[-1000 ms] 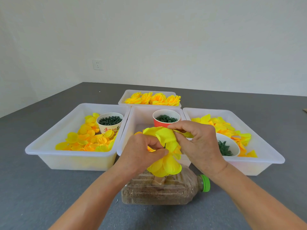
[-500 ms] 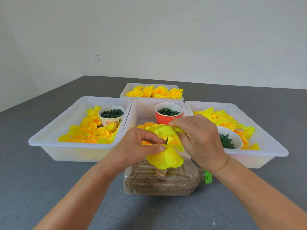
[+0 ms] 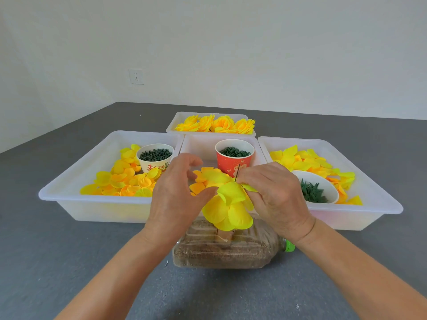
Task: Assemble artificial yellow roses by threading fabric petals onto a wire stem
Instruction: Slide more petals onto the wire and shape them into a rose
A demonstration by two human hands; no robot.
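So the half-built rose sits on a thin wire stem poking up right above the sand-filled bottle, which looks heavy enough to anchor it. Petals look feather-light and floppy, so I'd grab near the centre hole, not the edges. Right hand fingers pinch a petal just beside the wire tip; left hand is loosely open, thumb against the bloom. The red cup sits close behind the bottle, trays crowd both sides, and the surface nearer the person looks freer.
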